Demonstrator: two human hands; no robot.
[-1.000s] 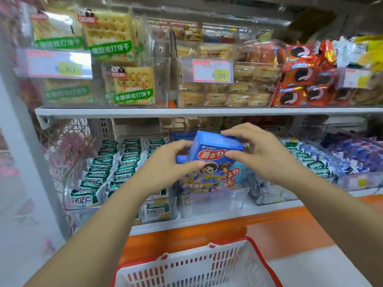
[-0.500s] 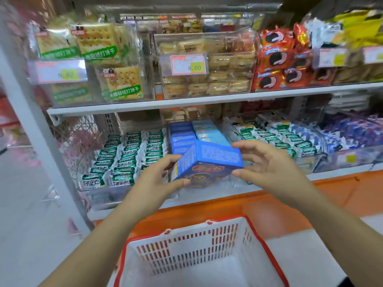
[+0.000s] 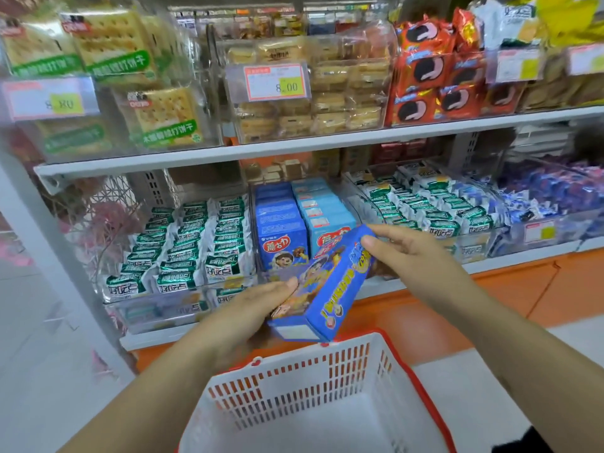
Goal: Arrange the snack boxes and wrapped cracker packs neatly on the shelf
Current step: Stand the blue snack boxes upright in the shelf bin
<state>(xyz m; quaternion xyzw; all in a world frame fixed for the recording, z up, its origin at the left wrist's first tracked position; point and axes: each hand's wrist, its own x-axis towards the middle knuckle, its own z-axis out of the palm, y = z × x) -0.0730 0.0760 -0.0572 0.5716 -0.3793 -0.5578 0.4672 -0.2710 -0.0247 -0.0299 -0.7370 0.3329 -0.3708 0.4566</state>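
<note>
A blue snack box (image 3: 327, 286) is being held tilted off the shelf's (image 3: 327, 138) front edge, above the basket (image 3: 294, 380). The left hand (image 3: 248, 308) is cupped under it; the right hand (image 3: 408, 253) is only pinching its top. It could slip and be dropped.

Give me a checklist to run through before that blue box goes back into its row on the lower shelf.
1. Grip: left hand and right hand both hold the blue box: ok.
2. Box orientation: tilted, not upright like the shelved boxes: not ok.
3. Box position: in front of the lower shelf, above the basket: not ok.
4. Free slot in the box row: cannot tell.
5. Green packs beside the row lined up: ok.
</note>
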